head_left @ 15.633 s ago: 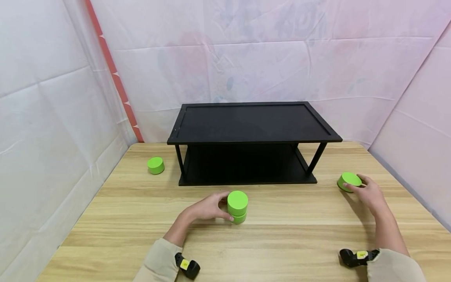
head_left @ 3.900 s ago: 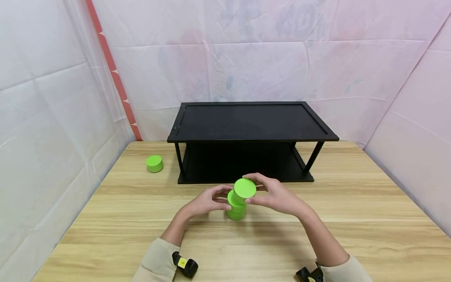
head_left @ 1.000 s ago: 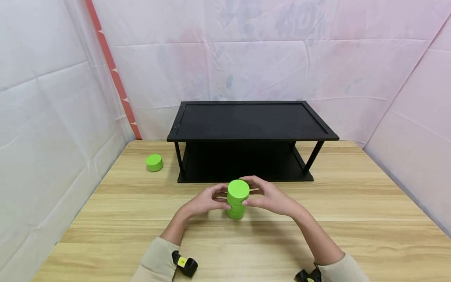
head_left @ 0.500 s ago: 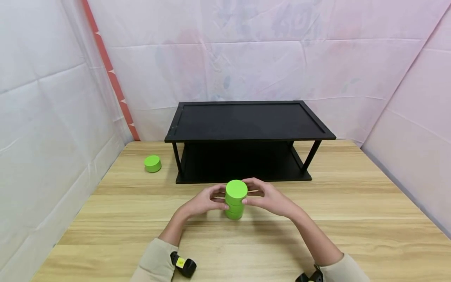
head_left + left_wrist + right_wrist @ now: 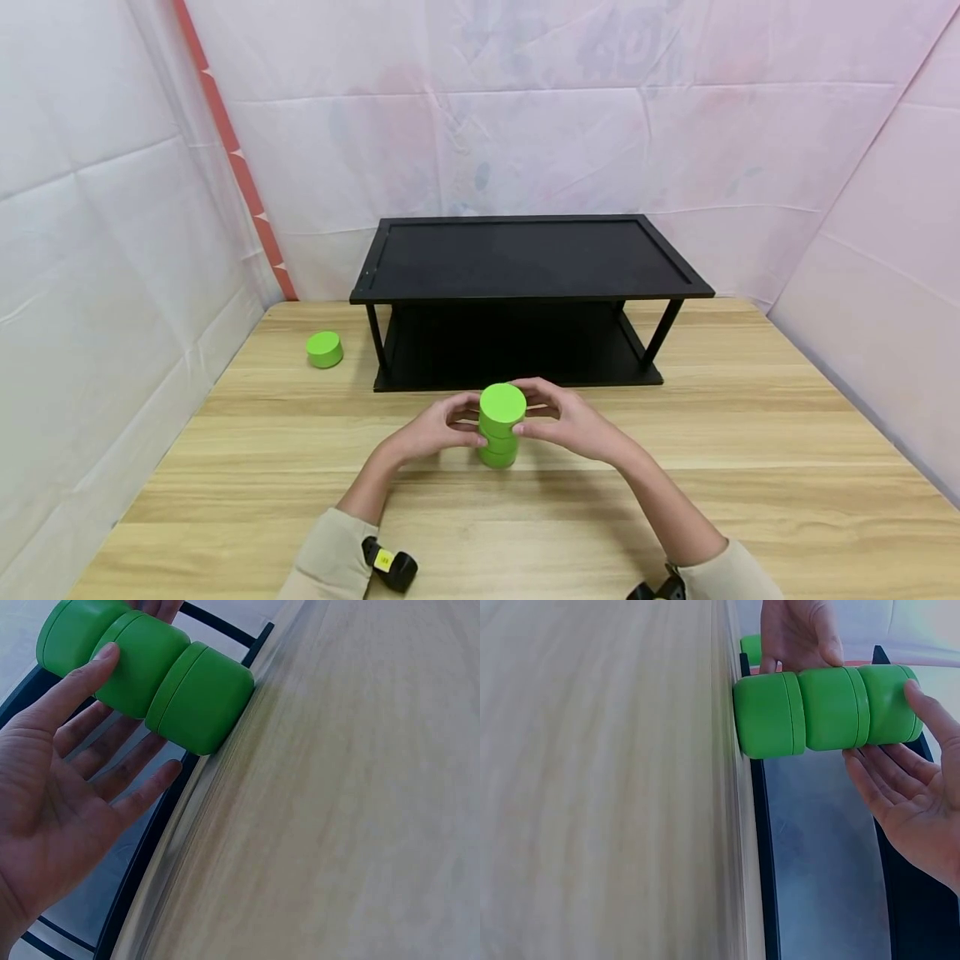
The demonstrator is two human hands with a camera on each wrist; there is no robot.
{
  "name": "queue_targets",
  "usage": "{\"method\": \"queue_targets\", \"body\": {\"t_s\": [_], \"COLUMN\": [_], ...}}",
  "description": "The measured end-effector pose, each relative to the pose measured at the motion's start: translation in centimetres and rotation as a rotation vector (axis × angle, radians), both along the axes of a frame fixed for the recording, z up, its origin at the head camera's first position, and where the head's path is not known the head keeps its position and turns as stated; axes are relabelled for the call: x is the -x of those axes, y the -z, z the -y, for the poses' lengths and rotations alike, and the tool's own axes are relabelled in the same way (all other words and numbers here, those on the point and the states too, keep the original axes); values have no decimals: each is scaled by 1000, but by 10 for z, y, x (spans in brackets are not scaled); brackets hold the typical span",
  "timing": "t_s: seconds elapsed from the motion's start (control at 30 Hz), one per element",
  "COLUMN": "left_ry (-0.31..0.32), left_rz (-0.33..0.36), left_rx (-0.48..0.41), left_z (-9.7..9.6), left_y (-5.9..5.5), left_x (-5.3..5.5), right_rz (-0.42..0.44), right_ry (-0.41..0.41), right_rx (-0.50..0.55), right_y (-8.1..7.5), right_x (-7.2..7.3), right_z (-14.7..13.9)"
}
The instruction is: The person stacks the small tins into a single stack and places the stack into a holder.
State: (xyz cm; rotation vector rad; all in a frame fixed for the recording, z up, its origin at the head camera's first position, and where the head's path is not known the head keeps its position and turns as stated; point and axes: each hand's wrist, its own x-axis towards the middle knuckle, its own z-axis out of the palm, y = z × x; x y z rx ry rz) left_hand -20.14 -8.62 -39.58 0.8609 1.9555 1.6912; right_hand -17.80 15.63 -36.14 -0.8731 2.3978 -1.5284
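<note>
Three round green lidded tins stand in an upright stack on the table, in the middle of the head view. My left hand (image 5: 435, 429) holds the middle tin (image 5: 146, 667) from the left, thumb in front and fingers behind. From the right, my right hand (image 5: 573, 423) grips the top tin (image 5: 502, 403) between thumb and fingers. That tin sits squarely on the middle one. The bottom tin (image 5: 769, 716) rests on the wood, with no finger seen round it. A fourth green tin (image 5: 325, 350) stands alone at the back left.
Behind the stack stands a black two-level rack (image 5: 532, 258), its lower shelf (image 5: 517, 350) close to my fingers. The wooden table (image 5: 480, 533) runs to white cloth walls (image 5: 540, 150) at the back and both sides.
Earlier my right hand took a tin at the far right and carried it over the two-tin stack. It now sits aligned on top. Over the last second the hands barely moved.
</note>
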Motion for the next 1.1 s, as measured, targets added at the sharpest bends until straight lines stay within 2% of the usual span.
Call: {"method": "queue_targets", "body": {"t_s": [0.1,0.23,1.1], "left_ry": [-2,0,-8], "left_rz": [2,-5,-3], "left_rx": [-3,-8,11], "left_z": [0,1,1], "left_y": [9,11,10], "left_x": [5,6,6], "right_rz": [-2,4,23], "right_ry": [1,6,-6], "right_rx": [-4,-12,30], "right_y": [0,1,3], "right_x": [0,1,0], "right_z": [1,1,0]}}
